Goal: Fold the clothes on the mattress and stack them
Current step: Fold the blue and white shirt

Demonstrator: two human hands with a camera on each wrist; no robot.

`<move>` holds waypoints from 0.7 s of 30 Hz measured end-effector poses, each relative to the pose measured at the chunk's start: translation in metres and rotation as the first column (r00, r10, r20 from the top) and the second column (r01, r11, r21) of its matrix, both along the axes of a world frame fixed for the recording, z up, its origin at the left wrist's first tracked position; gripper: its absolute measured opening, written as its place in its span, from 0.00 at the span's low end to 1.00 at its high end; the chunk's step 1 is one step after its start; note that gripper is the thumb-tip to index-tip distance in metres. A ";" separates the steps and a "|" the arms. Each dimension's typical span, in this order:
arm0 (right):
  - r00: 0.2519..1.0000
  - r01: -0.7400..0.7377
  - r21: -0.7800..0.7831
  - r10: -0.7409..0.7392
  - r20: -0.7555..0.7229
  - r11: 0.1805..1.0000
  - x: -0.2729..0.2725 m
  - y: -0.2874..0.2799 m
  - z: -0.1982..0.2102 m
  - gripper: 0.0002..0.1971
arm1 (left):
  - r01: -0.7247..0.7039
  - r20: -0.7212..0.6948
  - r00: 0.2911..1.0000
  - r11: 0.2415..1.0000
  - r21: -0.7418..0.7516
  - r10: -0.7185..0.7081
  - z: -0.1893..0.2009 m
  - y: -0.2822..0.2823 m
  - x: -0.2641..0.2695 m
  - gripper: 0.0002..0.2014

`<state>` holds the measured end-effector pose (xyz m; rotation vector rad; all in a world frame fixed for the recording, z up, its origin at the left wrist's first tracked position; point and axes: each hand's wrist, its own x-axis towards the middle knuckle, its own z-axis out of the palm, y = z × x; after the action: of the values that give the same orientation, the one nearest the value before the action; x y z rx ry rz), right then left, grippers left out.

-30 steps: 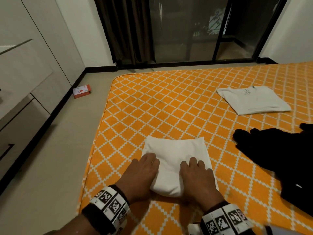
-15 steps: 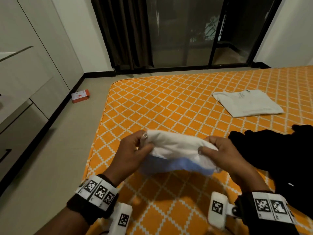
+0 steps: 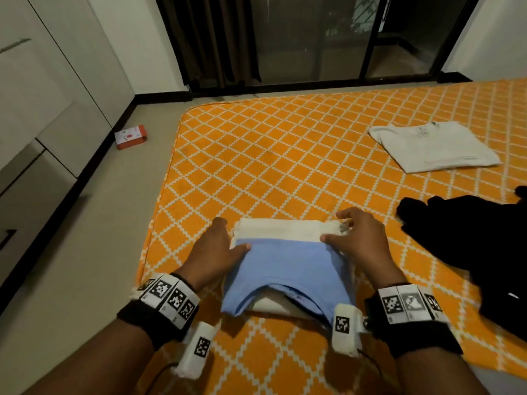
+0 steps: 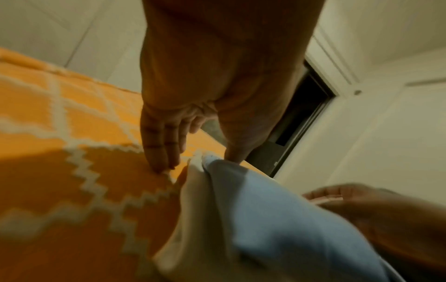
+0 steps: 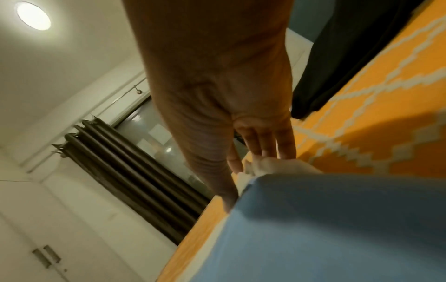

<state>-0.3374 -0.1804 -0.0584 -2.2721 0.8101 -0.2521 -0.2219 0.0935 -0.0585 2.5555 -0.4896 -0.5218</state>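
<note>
A folded garment (image 3: 288, 260), light blue on top with a white band along its far edge, lies on the orange patterned mattress (image 3: 271, 155) right in front of me. My left hand (image 3: 225, 240) holds its far left corner, thumb on the blue cloth and fingers (image 4: 161, 152) straight down beside the edge. My right hand (image 3: 339, 226) holds the far right corner the same way, thumb on top and fingers (image 5: 277, 145) behind the white edge. A folded white shirt (image 3: 433, 146) lies at the far right. A loose black garment (image 3: 470, 238) is heaped at the right.
The mattress's left edge runs close to my left hand, with bare floor beyond. A small red box (image 3: 131, 136) lies on the floor by the white cabinets (image 3: 42, 109). Dark curtains and a glass sliding door (image 3: 313, 38) stand at the far end.
Both hands pressed flat on the white folded garment, then lifted it by its sides and turned it over. It is now down on the mattress again, blue side up.
</note>
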 end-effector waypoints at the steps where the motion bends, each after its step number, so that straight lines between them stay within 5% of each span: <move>1: 0.999 -0.030 -0.110 0.026 -0.041 0.993 -0.001 0.000 0.002 0.35 | 0.075 0.093 0.993 0.996 0.049 -0.080 0.004 0.002 -0.004 0.50; 4: 0.972 -0.233 -0.243 0.221 -0.078 0.942 -0.010 0.019 0.015 0.43 | 0.359 0.242 0.897 0.929 0.092 -0.370 0.017 0.009 -0.011 0.55; 6: 0.897 -0.438 -0.173 0.414 -0.156 0.882 -0.023 0.044 0.014 0.49 | 0.518 0.263 0.807 0.848 0.116 -0.529 0.015 0.010 -0.014 0.55; 9: 0.771 -0.603 0.023 0.590 -0.239 0.797 -0.033 0.069 -0.008 0.42 | 0.561 0.129 0.803 0.811 0.166 -0.582 -0.009 0.012 -0.015 0.64; 12: 0.742 -0.613 -0.037 0.559 -0.370 0.789 -0.032 0.071 -0.022 0.43 | 0.547 0.051 0.808 0.779 0.307 -0.587 -0.031 0.014 -0.019 0.69; 17: 0.782 -0.468 -0.053 0.386 -0.489 0.882 -0.047 0.039 -0.028 0.66 | 0.509 0.002 0.843 0.798 0.323 -0.538 -0.031 0.023 -0.018 0.75; 19: 0.832 -0.389 -0.060 0.323 -0.450 0.919 -0.048 0.030 -0.024 0.61 | 0.517 -0.022 0.841 0.790 0.331 -0.541 -0.026 0.022 -0.014 0.73; 21: 0.925 -0.284 -0.219 0.207 -0.319 0.933 -0.041 0.027 -0.014 0.42 | 0.489 0.036 0.854 0.825 0.285 -0.519 -0.017 0.017 -0.006 0.69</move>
<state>-0.3781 -0.1531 -0.0727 -2.6762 0.6512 0.1050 -0.2276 0.1103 -0.0753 2.7094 -1.2389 -0.6645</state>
